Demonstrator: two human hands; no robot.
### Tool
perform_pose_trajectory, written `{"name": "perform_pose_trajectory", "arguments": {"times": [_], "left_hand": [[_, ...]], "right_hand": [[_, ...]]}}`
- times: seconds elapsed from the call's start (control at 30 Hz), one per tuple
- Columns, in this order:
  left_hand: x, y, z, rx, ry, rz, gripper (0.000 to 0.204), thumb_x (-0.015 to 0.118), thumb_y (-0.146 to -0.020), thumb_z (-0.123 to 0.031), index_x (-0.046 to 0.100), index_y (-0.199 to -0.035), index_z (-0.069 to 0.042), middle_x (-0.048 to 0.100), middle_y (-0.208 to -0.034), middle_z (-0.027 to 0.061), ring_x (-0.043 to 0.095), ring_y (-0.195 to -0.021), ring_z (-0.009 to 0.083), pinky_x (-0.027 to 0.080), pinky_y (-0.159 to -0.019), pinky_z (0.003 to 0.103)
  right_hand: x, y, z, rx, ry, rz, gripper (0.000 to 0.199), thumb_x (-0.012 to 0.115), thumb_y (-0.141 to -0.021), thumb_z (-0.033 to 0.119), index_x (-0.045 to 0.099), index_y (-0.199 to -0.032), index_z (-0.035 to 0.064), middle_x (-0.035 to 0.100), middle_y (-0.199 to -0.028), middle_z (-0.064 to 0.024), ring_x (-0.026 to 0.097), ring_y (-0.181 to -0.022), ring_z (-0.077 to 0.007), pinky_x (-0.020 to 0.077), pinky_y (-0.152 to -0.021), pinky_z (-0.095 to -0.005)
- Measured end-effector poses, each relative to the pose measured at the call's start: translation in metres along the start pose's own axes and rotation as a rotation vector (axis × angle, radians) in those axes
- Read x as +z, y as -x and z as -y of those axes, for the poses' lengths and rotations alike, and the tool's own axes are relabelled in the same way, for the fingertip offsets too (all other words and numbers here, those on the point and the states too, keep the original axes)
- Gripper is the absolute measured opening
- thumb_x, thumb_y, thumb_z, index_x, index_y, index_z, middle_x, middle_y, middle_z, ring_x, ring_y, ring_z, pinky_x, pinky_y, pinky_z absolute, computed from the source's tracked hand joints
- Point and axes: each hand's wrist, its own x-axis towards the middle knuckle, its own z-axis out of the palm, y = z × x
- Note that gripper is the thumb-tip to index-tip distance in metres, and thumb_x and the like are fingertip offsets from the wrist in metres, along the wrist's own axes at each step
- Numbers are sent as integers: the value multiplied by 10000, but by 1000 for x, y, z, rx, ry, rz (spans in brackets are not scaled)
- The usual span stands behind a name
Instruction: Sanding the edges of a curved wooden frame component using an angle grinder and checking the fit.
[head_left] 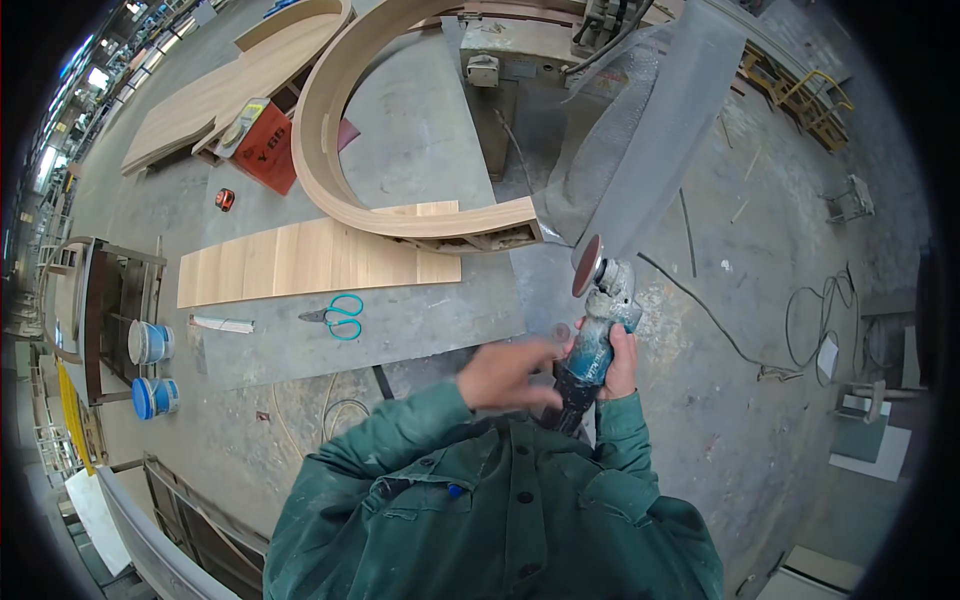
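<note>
My right hand is wrapped around the body of a teal and black angle grinder, held upright before my chest. A reddish-brown sanding disc sits on its worn metal head. Close to the grinder's left side is my left hand, its fingers stretched out and slightly blurred; whether the fingertips touch the tool I cannot tell. Ahead to the left, a large curved wooden piece ends just left of the disc, its near part lying over a flat wooden panel.
Teal-handled scissors lie on a grey sheet. Left of the curved piece are a red sheet and a tape measure. Blue-and-white buckets stand farther left. Plastic film hangs ahead; a black cable crosses the floor.
</note>
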Motion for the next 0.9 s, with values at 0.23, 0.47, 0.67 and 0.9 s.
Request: {"name": "perform_pose_trajectory", "arguments": {"times": [0.23, 0.47, 0.67, 0.9], "left_hand": [[-144, -80, 22, 309, -842, -776, 636, 835, -700, -348, 578, -1215, -78, 647, -1042, 143, 617, -998, 352, 505, -872, 452], [-117, -115, 81, -44, -849, -390, 222, 668, -794, -173, 575, -985, -108, 686, -868, 111, 687, -788, 325, 541, -652, 443], [-106, -111, 90, -91, -867, -340, 160, 627, -800, -142, 573, -950, -133, 683, -862, 86, 682, -768, 316, 532, -610, 437], [-102, -111, 89, -168, -886, -290, 164, 611, -789, -130, 579, -949, -143, 683, -877, 61, 688, -793, 287, 537, -613, 425]], "right_hand": [[-30, -11, -7, 218, -75, 101, 710, 466, -973, 607, 562, -1178, -66, 677, -951, -185, 701, -719, -280, 600, -636, -402], [-63, -32, -7, 268, -58, 115, 713, 470, -970, 611, 565, -1177, -65, 679, -954, -185, 700, -720, -281, 596, -635, -395], [-81, -59, -5, 281, 67, 65, 709, 515, -954, 607, 564, -1208, -53, 684, -973, -174, 707, -726, -280, 598, -626, -386], [-93, -99, -21, 388, 95, 167, 690, 537, -949, 599, 547, -1225, -33, 676, -1006, -168, 703, -713, -280, 595, -622, -379]]}}
